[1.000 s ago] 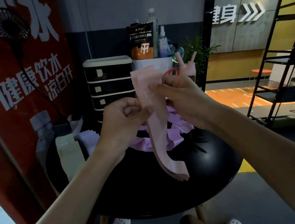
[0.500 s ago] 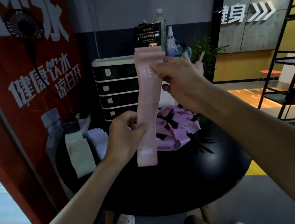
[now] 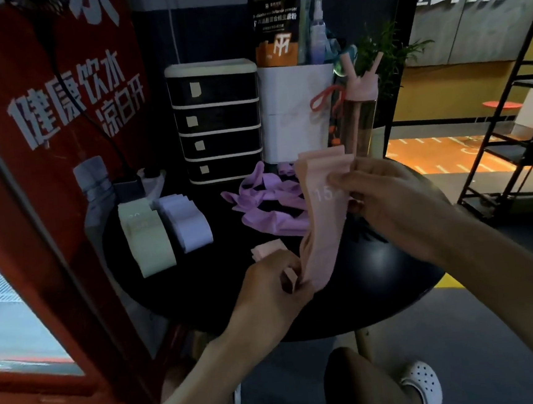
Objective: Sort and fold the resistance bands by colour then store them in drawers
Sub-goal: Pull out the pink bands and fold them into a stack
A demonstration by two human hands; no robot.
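1. Currently the left hand (image 3: 275,284) pinches the lower end of the pink band (image 3: 322,229) and the right hand (image 3: 387,197) pinches its upper end. The band hangs doubled above the table (image 3: 395,287).
2. Change noted: the band has come down from drawer height to just over the tabletop. Judgement: the fold is aligned and ready to be laid down.
3. Just beyond the left grip lies a folded pink piece (image 3: 267,248).
4. Behind the held band sits a loose heap of purple bands (image 3: 268,201), unfolded.
5. Left of the grip lie the green stack (image 3: 147,241) and the white stack (image 3: 190,224), both folded.
6. Farthest is the drawer unit (image 3: 216,119), all drawers closed. Both hands are occupied, and the heap lies between.
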